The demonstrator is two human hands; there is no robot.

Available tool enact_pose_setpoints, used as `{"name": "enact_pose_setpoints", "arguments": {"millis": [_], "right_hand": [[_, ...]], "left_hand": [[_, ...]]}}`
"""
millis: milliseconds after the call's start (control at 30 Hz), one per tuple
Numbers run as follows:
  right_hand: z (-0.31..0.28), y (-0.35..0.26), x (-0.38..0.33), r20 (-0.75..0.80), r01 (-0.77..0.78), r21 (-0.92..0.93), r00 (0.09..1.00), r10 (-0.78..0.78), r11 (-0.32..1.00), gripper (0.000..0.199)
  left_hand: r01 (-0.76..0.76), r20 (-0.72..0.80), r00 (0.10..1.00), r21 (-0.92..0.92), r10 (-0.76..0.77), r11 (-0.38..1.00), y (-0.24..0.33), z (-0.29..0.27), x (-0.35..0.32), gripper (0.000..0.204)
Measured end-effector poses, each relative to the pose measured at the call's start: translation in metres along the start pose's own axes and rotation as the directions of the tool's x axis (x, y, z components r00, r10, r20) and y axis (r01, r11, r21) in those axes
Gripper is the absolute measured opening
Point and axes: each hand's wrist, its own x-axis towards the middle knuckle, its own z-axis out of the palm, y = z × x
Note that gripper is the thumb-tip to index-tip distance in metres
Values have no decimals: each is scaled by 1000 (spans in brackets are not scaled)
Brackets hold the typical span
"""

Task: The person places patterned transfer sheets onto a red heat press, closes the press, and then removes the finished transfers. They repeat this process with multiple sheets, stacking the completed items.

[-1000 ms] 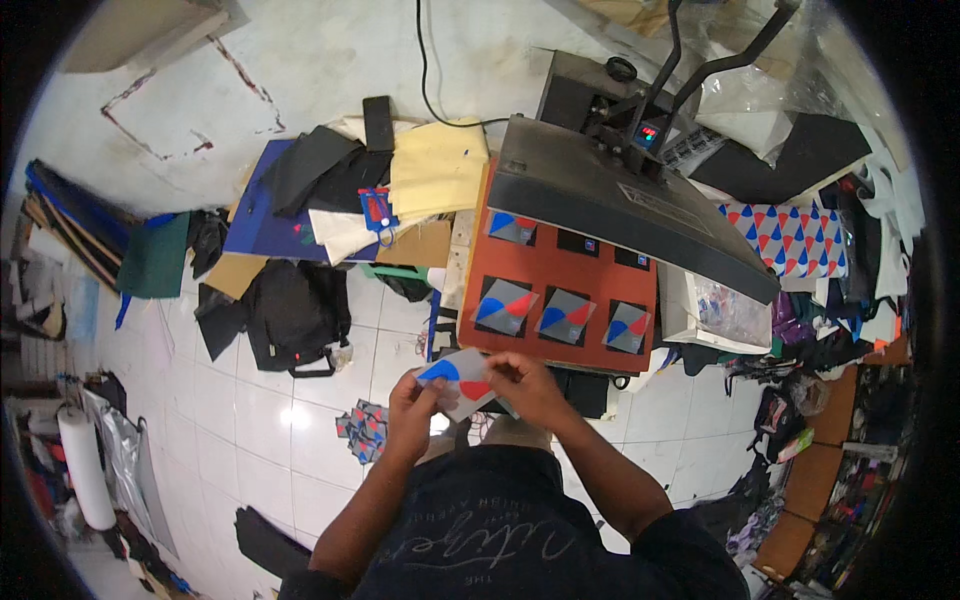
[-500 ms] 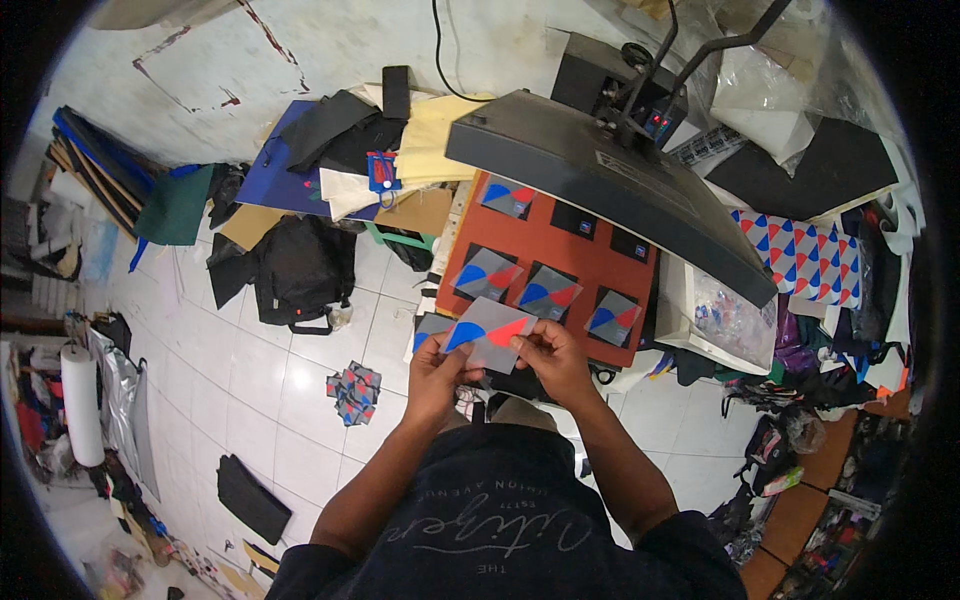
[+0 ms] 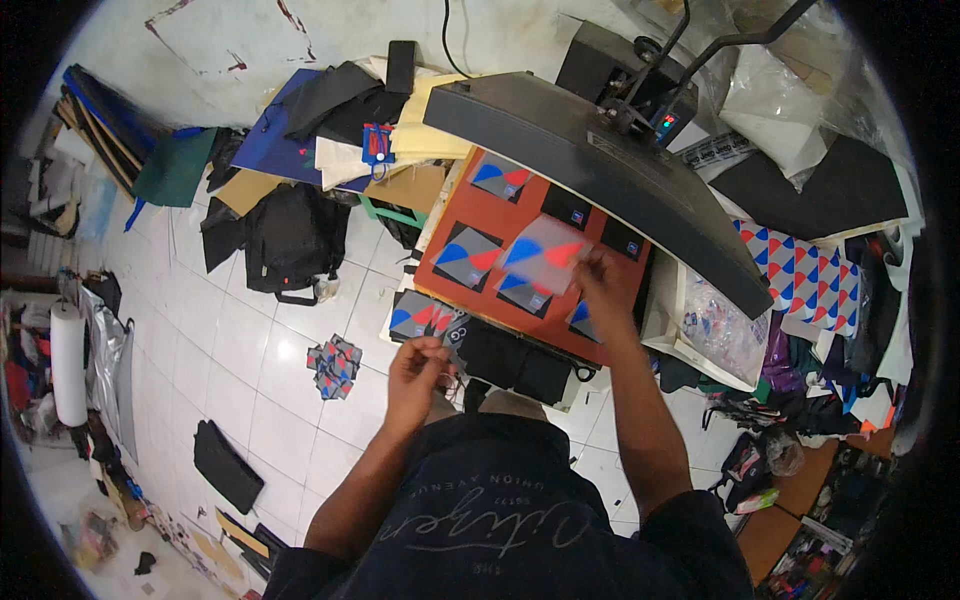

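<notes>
My right hand [image 3: 607, 292] pinches a thin grey printed sheet [image 3: 540, 255] with blue and red shapes, blurred by motion, over the red-brown bed [image 3: 440, 275] of a heat press. My left hand [image 3: 418, 372] is lower down, off the bed's near edge, its fingers curled together; what they hold, if anything, cannot be made out. Beside it lie similar printed sheets [image 3: 412, 312]. Dark square pieces topped with such sheets, like this printed piece [image 3: 466, 257], rest on the bed. Two dark squares, one a black piece [image 3: 566, 207], show only a small blue mark.
The press's dark upper plate [image 3: 600, 170] hangs raised and tilted over the bed's far side. A white box [image 3: 705, 330] with clear plastic stands at the right, near a patterned sheet [image 3: 800, 275]. On the tiled floor lie a sheet pile [image 3: 334, 366] and a black backpack [image 3: 295, 240].
Both hands held the sheet before. My left hand has let go and drawn back; my right hand has carried the sheet forward over the bed.
</notes>
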Motion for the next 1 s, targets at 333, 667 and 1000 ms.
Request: {"name": "enact_pose_setpoints", "arguments": {"millis": [333, 667, 1000], "right_hand": [[-30, 48, 150, -127, 68, -376, 984, -124, 924, 34], [-18, 60, 178, -154, 226, -729, 865, -477, 646, 36], [-14, 62, 125, -3, 341, -793, 826, -564, 505, 41]], "left_hand": [[243, -353, 929, 361, -110, 900, -88, -126, -46, 26], [504, -542, 782, 256, -309, 825, -148, -195, -99, 27], [506, -507, 795, 249, -333, 826, -157, -187, -86, 28]]}}
